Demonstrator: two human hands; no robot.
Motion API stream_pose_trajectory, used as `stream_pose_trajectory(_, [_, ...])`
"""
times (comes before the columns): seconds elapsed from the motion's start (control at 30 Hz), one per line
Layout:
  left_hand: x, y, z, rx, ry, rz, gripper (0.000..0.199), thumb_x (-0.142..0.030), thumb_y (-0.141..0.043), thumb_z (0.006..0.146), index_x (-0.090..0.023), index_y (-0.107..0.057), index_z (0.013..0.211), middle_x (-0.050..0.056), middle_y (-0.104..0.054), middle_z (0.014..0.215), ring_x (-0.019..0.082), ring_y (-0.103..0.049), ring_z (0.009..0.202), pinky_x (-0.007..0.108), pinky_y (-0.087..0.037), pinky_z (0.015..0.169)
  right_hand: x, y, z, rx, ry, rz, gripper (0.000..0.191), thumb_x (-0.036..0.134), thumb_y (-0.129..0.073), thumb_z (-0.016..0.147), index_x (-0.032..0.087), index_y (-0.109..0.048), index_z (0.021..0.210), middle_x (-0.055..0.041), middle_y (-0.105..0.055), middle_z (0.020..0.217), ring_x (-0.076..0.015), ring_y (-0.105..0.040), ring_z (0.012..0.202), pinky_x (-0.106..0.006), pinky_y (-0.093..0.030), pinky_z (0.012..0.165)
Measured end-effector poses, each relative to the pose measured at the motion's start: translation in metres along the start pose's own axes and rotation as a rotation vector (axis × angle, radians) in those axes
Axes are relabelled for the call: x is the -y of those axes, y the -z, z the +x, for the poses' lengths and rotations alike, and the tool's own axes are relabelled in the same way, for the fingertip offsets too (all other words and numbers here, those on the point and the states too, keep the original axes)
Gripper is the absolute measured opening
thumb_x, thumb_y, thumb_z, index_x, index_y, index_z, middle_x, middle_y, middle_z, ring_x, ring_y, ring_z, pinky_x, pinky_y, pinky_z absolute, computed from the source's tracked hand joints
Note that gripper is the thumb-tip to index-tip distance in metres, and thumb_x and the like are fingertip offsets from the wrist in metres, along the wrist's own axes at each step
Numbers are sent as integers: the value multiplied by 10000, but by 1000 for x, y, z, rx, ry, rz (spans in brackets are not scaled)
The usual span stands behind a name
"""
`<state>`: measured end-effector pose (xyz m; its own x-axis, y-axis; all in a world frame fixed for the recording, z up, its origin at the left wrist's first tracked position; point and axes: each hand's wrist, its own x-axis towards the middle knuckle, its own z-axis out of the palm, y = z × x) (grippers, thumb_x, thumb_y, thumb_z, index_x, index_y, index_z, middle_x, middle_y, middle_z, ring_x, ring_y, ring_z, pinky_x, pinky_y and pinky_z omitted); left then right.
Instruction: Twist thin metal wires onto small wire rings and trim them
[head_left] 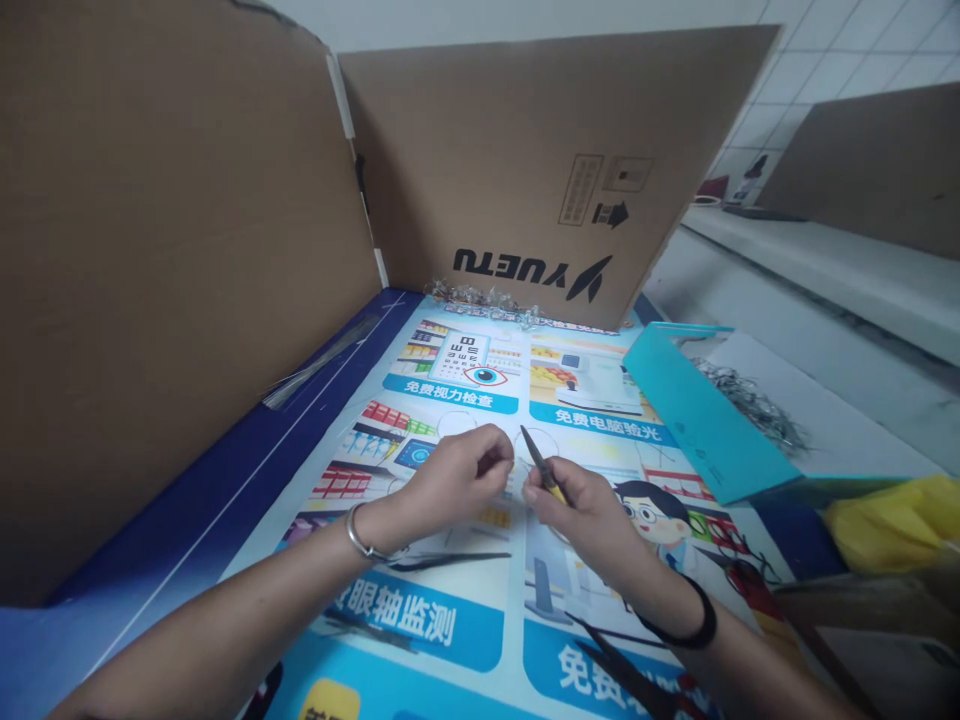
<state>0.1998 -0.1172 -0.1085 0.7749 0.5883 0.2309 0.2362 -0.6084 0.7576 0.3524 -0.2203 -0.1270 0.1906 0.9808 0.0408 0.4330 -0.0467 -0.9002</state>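
My left hand (469,468), with a silver bangle at its wrist, is closed in a pinch above the printed poster. What its fingertips hold is too small to make out. Just to its right, my right hand (574,500) grips a pointed tool (541,465) with dark tips and a yellow part, tips angled up and left. A black band circles the right wrist. Thin wire-like loops (537,440) show faintly around the tool. Below the left hand, dark thin strands (450,560) lie on the poster (525,400).
Cardboard panels (525,170) stand at the back and left. Clear tangled bits (487,298) lie along the back. A turquoise box (697,420) holds silvery wire pieces (750,400). Scissors (626,672) lie at the lower right, near yellow plastic (896,525). A strand bundle (322,362) lies left.
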Motion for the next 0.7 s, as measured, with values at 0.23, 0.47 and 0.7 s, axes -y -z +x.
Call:
stream_pose_trajectory(0.23, [2, -7, 0, 42, 241, -510, 128, -265, -550, 794, -150, -604, 784, -31, -547, 595, 81, -513, 521, 201, -418, 529, -1, -1, 0, 6, -78, 109, 180, 362, -548, 788, 198, -498, 734, 61, -441, 583, -87, -376, 504, -224, -331, 496])
stream_pose_trajectory(0.47, [5, -16, -1, 17, 294, -593, 126, -279, -575, 775, -157, -568, 742, -45, -539, 614, 69, -510, 504, 196, -412, 515, -3, -2, -1, -14, -64, 123, 183, 365, -555, 785, 196, -506, 737, 57, -431, 586, -88, -373, 514, -217, -333, 481])
stream_pose_trajectory(0.7, [5, -18, -2, 48, 313, -656, 163, -309, -583, 777, -154, -555, 736, -44, -535, 610, 71, -497, 501, 209, -393, 528, -4, -4, 0, -28, -37, 116, 163, 343, -548, 793, 197, -507, 730, 54, -433, 575, -90, -376, 508, -216, -343, 469])
